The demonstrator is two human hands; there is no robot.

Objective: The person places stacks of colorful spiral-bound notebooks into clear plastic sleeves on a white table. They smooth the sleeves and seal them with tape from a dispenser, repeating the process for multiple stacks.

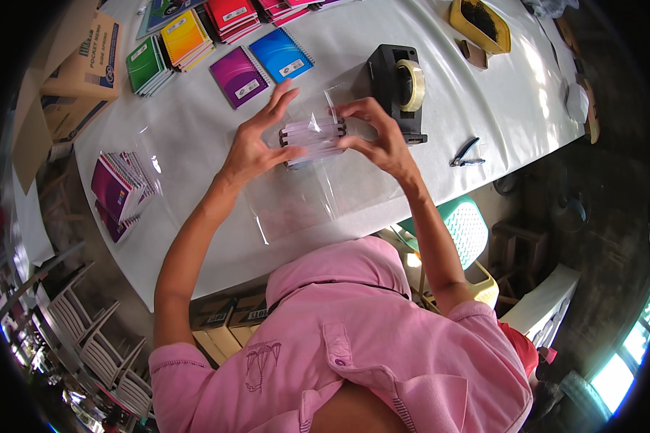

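A small stack of spiral notebooks [314,134] lies in the middle of the table, edges up, with dark bindings at both ends. Clear plastic film [289,209] lies under and around it, glossy across the top and spread toward my body. My left hand [258,137] is at the stack's left end, thumb against the wrapped side, its other fingers stretched out and raised. At the right end, my right hand [379,137] curves round the stack, with thumb on the near side and fingertips on the film at the far side.
A black tape dispenser [390,79] stands right of my hands, with blue-handled cutters [467,155] beyond. Purple [240,76] and blue notebooks [282,55] lie ahead. Purple spiral notebooks [119,187] sit at left with more film. A yellow container [480,25] stands far right, cardboard boxes [87,65] far left.
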